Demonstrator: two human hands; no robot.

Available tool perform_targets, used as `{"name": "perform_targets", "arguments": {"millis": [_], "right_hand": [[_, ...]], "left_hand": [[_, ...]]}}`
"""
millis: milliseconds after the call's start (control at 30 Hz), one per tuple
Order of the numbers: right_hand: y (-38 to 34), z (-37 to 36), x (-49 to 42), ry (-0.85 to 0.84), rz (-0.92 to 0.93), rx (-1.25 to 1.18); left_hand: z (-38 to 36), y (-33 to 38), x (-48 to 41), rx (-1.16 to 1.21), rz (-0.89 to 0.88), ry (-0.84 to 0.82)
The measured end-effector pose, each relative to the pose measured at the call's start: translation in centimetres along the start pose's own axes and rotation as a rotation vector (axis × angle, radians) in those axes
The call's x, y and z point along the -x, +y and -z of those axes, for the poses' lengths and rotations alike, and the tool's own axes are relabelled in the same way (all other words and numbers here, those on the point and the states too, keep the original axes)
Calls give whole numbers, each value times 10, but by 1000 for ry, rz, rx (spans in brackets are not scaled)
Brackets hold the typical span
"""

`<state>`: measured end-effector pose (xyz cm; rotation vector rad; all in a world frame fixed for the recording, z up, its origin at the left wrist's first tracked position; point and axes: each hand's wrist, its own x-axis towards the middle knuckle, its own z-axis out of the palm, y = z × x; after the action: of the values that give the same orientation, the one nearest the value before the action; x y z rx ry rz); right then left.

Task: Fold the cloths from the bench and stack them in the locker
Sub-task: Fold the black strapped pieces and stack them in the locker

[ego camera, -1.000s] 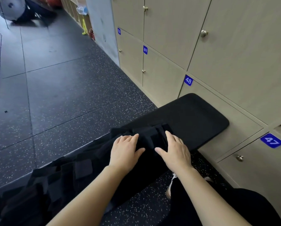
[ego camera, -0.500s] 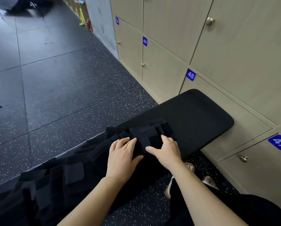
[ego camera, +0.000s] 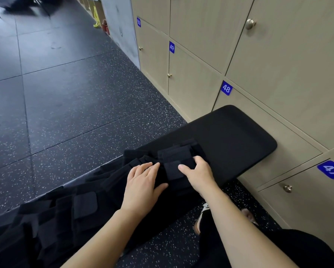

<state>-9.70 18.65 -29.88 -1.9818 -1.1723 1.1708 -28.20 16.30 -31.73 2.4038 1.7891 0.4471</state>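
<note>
Cloths (ego camera: 81, 207): black, heaped along the bench (ego camera: 239, 136) | folded cloth (ego camera: 174, 169): laid at the heap's end, beside the bare bench end | left hand (ego camera: 143, 184): pressed flat on the heap, fingers straight | right hand (ego camera: 200, 174): folded cloth is grasped between thumb and curled fingers | lockers (ego camera: 278, 74): closed, touching the bench end

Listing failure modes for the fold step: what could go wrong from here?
1. Black cloth on the black bench: edges hard to see, fold may skew.
2. Every locker door in view is closed; opening one takes a hand, and the fold could spring open.
3. Unfolded pile lies near the bench edge; might slide off.
</note>
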Motion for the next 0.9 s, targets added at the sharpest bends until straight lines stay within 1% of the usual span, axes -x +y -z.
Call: {"name": "perform_targets", "arguments": {"millis": [167, 267, 367, 533, 667, 733, 767, 800, 867, 900], "right_hand": [[6, 23, -6, 30, 24, -83], [6, 34, -9, 9, 32, -173], [2, 39, -8, -13, 35, -283], [-3, 48, -11, -4, 59, -370], [-12, 62, -17, 32, 80, -426], [-17, 70, -21, 16, 78, -482], [-20, 74, -22, -4, 71, -517], [-23, 77, -22, -33, 61, -555], [-30, 84, -19, -109, 48, -614], [-33, 88, -18, -152, 46, -633]], "left_hand": [[3, 1, 0, 25, -5, -23], [5, 2, -1, 10, -23, -22], [9, 7, -7, 56, -18, -22], [20, 17, -29, 218, 75, -48], [24, 22, -49, 285, 133, -92], [24, 25, -56, 335, 186, -119], [25, 27, -60, 413, 239, -125], [28, 31, -65, 541, 308, -118], [37, 42, -75, 929, 469, -131], [44, 49, -81, 1152, 536, -178]]}}
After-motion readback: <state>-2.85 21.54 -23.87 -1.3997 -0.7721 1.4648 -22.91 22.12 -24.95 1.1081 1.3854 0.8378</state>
